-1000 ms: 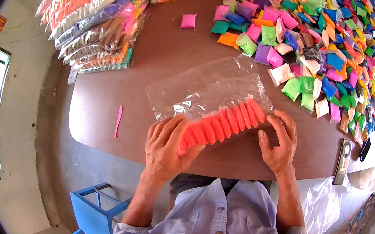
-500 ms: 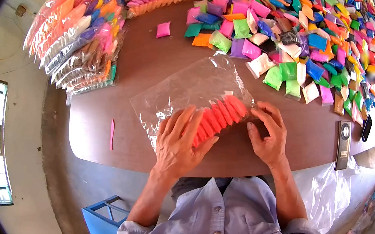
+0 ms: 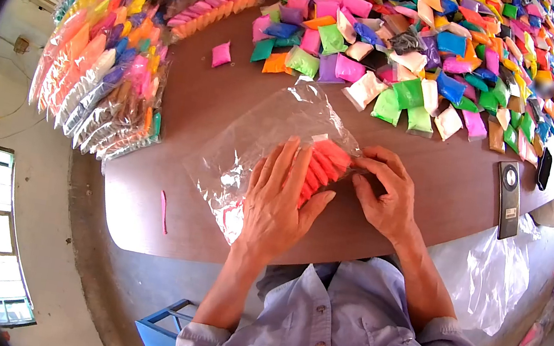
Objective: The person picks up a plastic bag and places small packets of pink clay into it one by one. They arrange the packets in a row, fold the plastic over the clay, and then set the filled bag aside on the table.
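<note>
A large clear plastic bag lies on the brown table, with a row of red-orange packets inside it. My left hand rests flat over the packets and the bag, fingers extended and covering part of the row. At the right end of the row is my right hand, its index finger and thumb apart, the fingertips at the bag's edge. Whether those fingertips pinch the film is hard to see; the hand looks open.
Filled bags of colourful packets are stacked at the left. Loose packets cover the back and right. A single pink packet, a pink strip, a dark rectangular device and a blue stool are also there.
My left hand has slid over more of the packets, its fingers now further up the row. The camera view has shifted slightly. My right hand stays at the bag's right edge.
</note>
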### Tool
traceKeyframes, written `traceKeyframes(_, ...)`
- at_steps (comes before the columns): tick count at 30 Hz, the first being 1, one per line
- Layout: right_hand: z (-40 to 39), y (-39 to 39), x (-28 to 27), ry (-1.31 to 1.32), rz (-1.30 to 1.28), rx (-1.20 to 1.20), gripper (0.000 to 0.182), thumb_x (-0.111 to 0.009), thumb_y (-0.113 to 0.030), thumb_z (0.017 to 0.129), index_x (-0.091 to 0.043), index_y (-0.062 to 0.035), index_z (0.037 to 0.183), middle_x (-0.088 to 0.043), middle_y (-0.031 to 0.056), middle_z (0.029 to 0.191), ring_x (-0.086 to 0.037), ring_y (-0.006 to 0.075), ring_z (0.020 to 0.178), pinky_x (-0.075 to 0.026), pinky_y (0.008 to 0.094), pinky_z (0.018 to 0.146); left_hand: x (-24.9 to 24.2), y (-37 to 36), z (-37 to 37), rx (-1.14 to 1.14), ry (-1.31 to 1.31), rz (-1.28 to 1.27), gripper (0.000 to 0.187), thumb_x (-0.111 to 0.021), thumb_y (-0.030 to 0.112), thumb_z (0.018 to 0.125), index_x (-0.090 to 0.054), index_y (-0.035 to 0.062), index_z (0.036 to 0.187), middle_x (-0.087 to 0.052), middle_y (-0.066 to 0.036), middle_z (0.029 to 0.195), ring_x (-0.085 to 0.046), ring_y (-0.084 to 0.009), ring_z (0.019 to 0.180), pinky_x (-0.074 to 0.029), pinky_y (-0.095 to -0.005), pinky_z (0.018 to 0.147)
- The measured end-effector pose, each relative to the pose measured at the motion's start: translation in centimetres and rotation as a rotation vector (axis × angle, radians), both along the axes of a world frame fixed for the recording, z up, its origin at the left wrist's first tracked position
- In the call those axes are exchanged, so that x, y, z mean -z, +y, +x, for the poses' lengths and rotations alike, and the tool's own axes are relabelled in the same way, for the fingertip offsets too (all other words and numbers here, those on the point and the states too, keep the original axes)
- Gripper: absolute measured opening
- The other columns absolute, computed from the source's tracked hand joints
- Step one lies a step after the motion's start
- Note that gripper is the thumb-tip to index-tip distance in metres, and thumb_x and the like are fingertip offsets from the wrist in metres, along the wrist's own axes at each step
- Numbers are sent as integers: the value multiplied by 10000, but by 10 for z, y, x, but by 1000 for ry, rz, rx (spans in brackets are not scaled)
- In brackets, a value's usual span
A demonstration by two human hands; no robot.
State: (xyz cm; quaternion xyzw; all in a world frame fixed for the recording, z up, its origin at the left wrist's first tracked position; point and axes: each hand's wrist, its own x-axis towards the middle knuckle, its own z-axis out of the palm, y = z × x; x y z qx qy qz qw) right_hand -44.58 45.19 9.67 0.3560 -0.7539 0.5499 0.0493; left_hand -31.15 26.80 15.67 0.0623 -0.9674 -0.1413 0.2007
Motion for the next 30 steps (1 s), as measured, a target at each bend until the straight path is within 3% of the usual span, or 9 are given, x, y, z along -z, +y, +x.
traceKeyframes(5, -4, -2, 7, -6, -50, 7, 276, -844, -10, 884, -798, -61, 1151, -739, 141, 1251, -745, 347, 1115, -609, 426, 946, 19, 1, -19, 73, -19, -27, 706, -804, 401, 996, -593, -36, 1509, -582, -258, 1562, -578, -453, 1405, -457, -551, 1163)
traceKeyframes(14, -4, -2, 3, -3, -5, 32, 247, -840, -9, 894, -806, -60, 1133, -751, 138, 1223, -750, 350, 1083, -613, 431, 925, 4, 6, -9, -59, 14, -3, 736, -812, 396, 981, -575, -44, 1521, -577, -271, 1567, -583, -459, 1402, -452, -547, 1177)
traceKeyframes(19, -3, -2, 5, -16, -24, 11, 241, -835, -7, 895, -806, -62, 1128, -751, 144, 1225, -750, 355, 1086, -612, 436, 929, 25, 8, 11, -89, -68, -59, 782, -849, 370, 945, -555, -36, 1545, -572, -245, 1586, -560, -430, 1436, -447, -547, 1181)
traceKeyframes(22, -4, -2, 4, 9, -25, 5, 246, -834, -9, 893, -804, -59, 1132, -750, 144, 1233, -749, 357, 1089, -611, 436, 929, 22, 6, 10, -99, -92, 34, 807, -868, 357, 925, -546, -27, 1557, -587, -230, 1576, -560, -411, 1439, -438, -542, 1187)
traceKeyframes(30, -1, 0, 3, 19, 4, 11, 248, -829, -4, 891, -795, -52, 1131, -746, 148, 1239, -744, 357, 1097, -606, 429, 937, 16, 12, 9, -118, -55, -1, 819, -885, 348, 904, -554, -18, 1557, -600, -224, 1568, -571, -402, 1438, -434, -532, 1198)
